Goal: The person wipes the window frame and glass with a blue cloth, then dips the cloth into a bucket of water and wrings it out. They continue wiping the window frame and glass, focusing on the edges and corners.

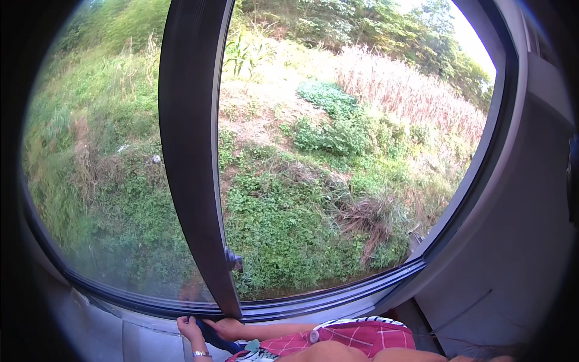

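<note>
A dark blue cloth [218,341] hangs between my two hands at the bottom of the view, just below the window's lower rail. My left hand [190,327], with a band on its wrist, pinches the cloth's upper left edge. Reaching in from the right, my right hand [228,329] is closed on the cloth close beside it. Both hands are near the foot of the dark window sash upright [199,181]. The lower end of the cloth runs down toward my red checked clothing [368,335], and its full shape is hidden.
A small latch [234,260] juts from the sash upright. The sliding track [338,300] runs along the window bottom, with a pale tiled ledge [139,338] below left. A grey wall [506,241] stands at right. Outside rises a green slope [289,223].
</note>
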The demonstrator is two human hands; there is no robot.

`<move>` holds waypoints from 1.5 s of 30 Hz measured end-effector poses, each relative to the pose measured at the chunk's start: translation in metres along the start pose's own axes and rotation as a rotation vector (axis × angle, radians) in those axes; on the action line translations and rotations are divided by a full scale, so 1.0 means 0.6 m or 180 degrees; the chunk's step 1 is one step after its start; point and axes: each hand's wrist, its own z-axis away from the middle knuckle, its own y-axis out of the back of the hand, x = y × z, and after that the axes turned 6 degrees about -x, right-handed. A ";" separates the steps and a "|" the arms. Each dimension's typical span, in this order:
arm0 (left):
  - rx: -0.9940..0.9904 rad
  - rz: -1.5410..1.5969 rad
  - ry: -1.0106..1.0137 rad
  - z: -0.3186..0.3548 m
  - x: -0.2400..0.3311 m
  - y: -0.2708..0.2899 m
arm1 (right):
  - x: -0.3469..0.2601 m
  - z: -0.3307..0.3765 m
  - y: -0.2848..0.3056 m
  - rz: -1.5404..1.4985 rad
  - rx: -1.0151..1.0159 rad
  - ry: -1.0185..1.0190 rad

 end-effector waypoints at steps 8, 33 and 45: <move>0.0270 0.0154 0.0060 -0.015 -0.047 -0.004 | -0.003 -0.003 -0.009 -0.0027 0.0008 0.0047; 0.1068 -0.0628 -0.0735 0.031 0.018 -0.028 | 0.036 0.054 0.327 -0.1275 0.2531 0.0823; 0.0856 -0.0350 -0.0480 0.077 0.009 -0.064 | 0.118 -0.051 0.189 -0.1867 0.2827 0.1686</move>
